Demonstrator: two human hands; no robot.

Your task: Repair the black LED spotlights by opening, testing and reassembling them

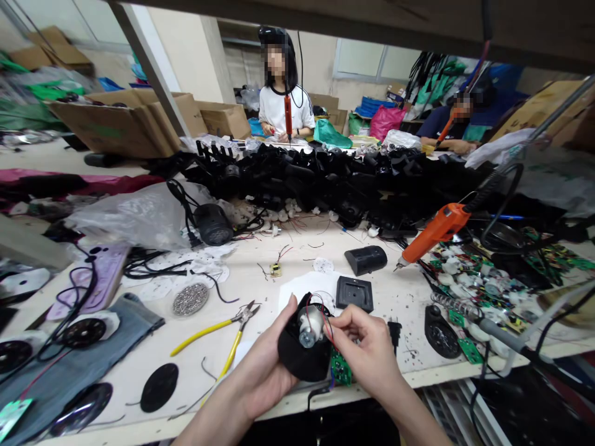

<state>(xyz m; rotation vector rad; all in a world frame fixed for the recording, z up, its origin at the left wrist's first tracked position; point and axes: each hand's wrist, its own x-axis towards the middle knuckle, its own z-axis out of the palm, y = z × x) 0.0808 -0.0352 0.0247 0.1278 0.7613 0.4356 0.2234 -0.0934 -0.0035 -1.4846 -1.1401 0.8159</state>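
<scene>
My left hand (267, 353) is wrapped round a black plastic housing (302, 362) above the front of the table. Inside the housing sits a small white-and-silver motor (310, 331) with thin red and dark wires. The fingers of my right hand (362, 341) are pinched together on a thin red wire (329, 327) beside the motor. A green circuit board (341, 370) hangs under my right hand, partly hidden by it. Yellow-handled cutting pliers (232, 325) lie left of my left hand. Beyond the hands rests a square black plastic part (354, 293).
An orange electric screwdriver (434, 232) hangs at the right over heaped motors and circuit boards (458, 263). A dish of screws (190, 299) stands left. Black housings (302, 170) pile across the back. A soldering iron (502, 337) is at the right. Two people sit opposite.
</scene>
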